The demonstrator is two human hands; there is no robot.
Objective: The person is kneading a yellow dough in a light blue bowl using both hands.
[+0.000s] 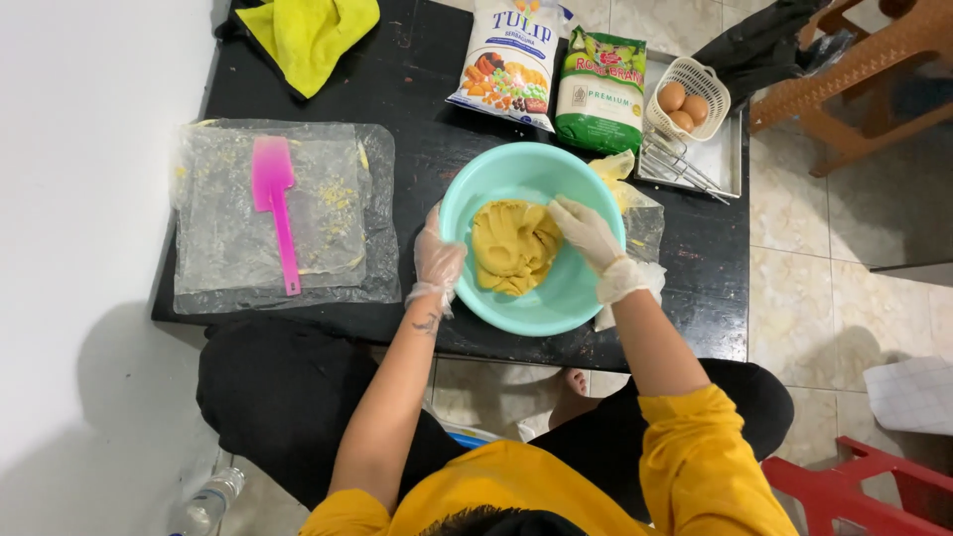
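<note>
On the black table [417,89] I see a pink spatula [275,203] lying on clear plastic sheets [218,238], a yellow cloth [308,30], two bags of baking ingredients [556,74], and a small white basket of eggs [687,97] resting on a metal tray [730,149].

The person wears a mustard-yellow top with sleeves pushed up, black trousers, and thin clear plastic gloves on the left hand [438,260] and right hand [588,230]; a small dark tattoo marks the left wrist.
</note>
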